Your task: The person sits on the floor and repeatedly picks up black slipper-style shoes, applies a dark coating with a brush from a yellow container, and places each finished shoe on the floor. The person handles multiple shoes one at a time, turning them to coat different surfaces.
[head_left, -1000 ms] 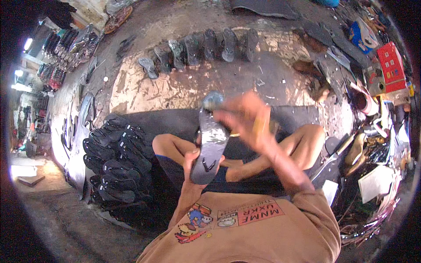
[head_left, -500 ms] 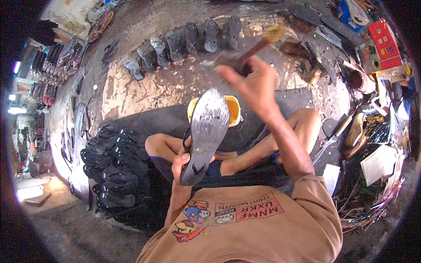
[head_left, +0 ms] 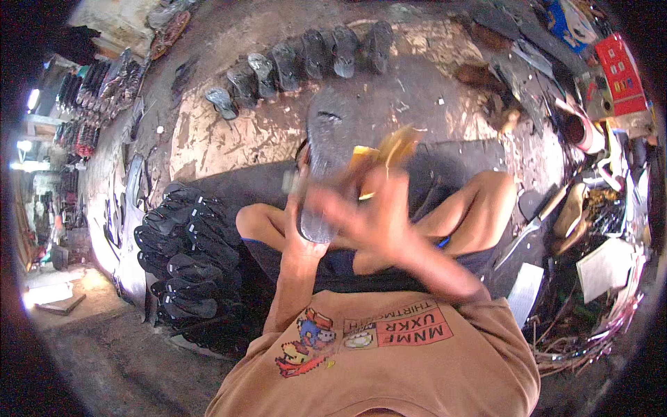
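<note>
Raised in front of me is a dark flip-flop sole (head_left: pixel 330 142), its toe end pointing away and a slot showing near the top. My left hand (head_left: pixel 292 226) is closed around its heel end from the left and below. Across the sole's lower half sweeps my right hand (head_left: pixel 379 219), smeared by motion, gripping a brush (head_left: pixel 398 147) with a brown handle and yellowish end. Whether the brush touches the sole, I cannot tell. Partly hidden behind both is a yellow container (head_left: pixel 359 151).
Beyond my crossed legs, several dark sandal soles (head_left: pixel 285 66) stand in a row on a stained sheet (head_left: pixel 201 142). A heap of black sandals (head_left: pixel 184 254) is at my left. To the right lie a red box (head_left: pixel 618 73), a white pad (head_left: pixel 603 264) and cluttered scraps.
My left hand has turned the sole, and it now stands farther up in view with less shine. The brush in my right hand has come down and left, across the sole's lower part.
</note>
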`<state>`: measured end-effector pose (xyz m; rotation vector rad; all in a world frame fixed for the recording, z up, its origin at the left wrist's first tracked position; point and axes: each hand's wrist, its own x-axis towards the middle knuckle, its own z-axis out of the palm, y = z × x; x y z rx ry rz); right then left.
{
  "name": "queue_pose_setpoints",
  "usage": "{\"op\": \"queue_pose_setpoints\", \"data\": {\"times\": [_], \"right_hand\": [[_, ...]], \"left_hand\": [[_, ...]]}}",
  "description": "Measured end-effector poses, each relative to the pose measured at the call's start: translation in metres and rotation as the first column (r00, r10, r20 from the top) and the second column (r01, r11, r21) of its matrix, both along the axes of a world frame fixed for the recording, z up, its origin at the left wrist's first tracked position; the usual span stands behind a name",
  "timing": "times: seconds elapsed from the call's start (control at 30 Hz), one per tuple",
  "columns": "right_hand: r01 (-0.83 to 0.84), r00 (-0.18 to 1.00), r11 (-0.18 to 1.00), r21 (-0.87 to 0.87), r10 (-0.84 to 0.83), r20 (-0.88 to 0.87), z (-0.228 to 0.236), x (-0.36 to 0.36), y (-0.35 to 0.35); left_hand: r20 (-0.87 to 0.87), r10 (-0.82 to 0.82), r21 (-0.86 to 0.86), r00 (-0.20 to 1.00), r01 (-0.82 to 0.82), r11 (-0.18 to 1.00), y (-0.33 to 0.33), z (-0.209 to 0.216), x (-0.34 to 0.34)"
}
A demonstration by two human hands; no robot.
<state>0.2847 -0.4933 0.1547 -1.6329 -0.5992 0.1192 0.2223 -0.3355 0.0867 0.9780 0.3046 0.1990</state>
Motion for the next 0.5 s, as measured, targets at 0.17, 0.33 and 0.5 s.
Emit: {"op": "queue_pose_setpoints", "data": {"times": [0.17, 0.33, 0.5], "right_hand": [[0.137, 0.984, 0.988, 0.078, -0.126, -0.129, -0.048, -0.036, -0.005], [0.223, 0.97, 0.975, -0.018, -0.221, 0.1, -0.029, -0.034, -0.012], [0.246, 0.85, 0.942, -0.229, -0.096, 0.519, -0.055, -0.032, -0.015]], "left_hand": [[0.073, -0.033, -0.045, 0.997, 0.036, 0.998, -0.007, 0.018, 0.023], [0.01, 0.04, -0.145, 0.999, -0.038, 0.989, 0.001, -0.008, 0.015], [0.175, -0.001, 0.025, 0.985, -0.003, 1.0, -0.009, -0.009, 0.015]]}}
